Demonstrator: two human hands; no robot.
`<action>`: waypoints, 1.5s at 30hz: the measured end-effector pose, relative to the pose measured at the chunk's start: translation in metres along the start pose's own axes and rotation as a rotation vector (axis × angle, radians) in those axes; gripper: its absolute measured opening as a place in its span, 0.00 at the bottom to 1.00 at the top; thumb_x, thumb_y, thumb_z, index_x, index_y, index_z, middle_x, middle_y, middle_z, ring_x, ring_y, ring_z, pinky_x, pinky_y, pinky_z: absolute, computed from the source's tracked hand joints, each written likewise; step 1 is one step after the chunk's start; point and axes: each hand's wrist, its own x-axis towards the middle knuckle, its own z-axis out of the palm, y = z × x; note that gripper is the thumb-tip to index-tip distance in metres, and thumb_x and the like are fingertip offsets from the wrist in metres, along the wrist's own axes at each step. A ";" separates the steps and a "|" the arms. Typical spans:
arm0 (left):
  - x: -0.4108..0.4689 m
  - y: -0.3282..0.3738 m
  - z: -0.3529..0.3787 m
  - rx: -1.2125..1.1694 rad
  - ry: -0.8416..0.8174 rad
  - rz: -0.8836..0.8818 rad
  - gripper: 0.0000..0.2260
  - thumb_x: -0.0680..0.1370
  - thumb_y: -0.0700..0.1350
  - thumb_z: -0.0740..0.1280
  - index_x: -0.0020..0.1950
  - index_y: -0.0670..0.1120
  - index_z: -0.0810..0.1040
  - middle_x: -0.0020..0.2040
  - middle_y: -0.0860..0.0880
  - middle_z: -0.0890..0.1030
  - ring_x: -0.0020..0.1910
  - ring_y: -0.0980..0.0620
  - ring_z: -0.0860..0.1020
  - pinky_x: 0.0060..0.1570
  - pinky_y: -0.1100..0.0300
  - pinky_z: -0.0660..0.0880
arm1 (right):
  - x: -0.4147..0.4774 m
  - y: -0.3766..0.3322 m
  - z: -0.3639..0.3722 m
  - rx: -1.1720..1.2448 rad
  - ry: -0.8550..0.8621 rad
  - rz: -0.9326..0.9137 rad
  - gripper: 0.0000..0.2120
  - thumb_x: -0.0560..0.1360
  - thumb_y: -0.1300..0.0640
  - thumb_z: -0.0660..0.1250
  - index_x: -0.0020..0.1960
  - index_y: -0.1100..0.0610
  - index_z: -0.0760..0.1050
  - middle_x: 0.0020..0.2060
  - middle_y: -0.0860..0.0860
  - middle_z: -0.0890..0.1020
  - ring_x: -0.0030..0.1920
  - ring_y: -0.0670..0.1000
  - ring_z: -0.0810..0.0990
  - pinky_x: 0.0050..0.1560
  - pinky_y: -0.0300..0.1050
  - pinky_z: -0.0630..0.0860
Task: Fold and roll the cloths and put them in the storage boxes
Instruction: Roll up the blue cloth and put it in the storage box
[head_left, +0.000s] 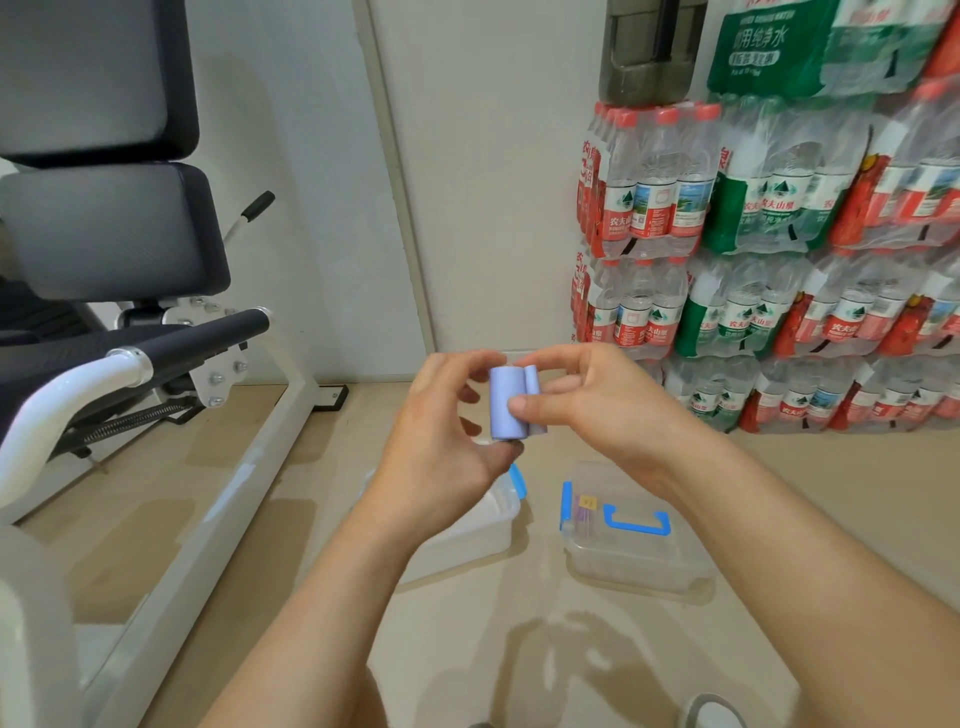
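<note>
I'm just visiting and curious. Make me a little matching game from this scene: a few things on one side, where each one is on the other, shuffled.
Things:
1. rolled lilac cloth
2. clear box with blue handle
3. packs of water bottles
4. black chair

Places:
A. stacked against the wall on the right
B. held up between the left hand and right hand
C. far left of the view
D. on the floor under the right forearm

Pairs: 1-B, 2-D, 3-A, 4-C

Pale lilac cloth (506, 402) (perhaps plain); blue-clipped boxes (636, 540)
</note>
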 end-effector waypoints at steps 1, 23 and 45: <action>0.000 0.002 -0.002 -0.103 -0.015 -0.045 0.25 0.65 0.36 0.76 0.57 0.55 0.75 0.53 0.58 0.75 0.46 0.61 0.74 0.43 0.67 0.75 | -0.001 -0.002 -0.002 0.026 -0.019 0.002 0.19 0.71 0.62 0.72 0.61 0.55 0.75 0.43 0.52 0.86 0.40 0.42 0.83 0.44 0.39 0.72; -0.001 0.010 0.011 0.379 0.169 0.008 0.17 0.63 0.52 0.71 0.50 0.52 0.75 0.44 0.57 0.75 0.42 0.56 0.74 0.38 0.67 0.67 | -0.007 0.002 0.017 -0.232 -0.047 -0.135 0.08 0.76 0.56 0.64 0.52 0.52 0.80 0.44 0.52 0.84 0.48 0.54 0.82 0.54 0.54 0.77; 0.003 0.007 -0.014 -0.612 -0.017 -0.323 0.06 0.74 0.37 0.69 0.48 0.45 0.83 0.41 0.46 0.85 0.37 0.50 0.82 0.41 0.60 0.78 | -0.006 -0.003 -0.011 0.058 0.048 -0.180 0.15 0.67 0.61 0.77 0.52 0.54 0.81 0.45 0.51 0.85 0.35 0.41 0.82 0.34 0.29 0.74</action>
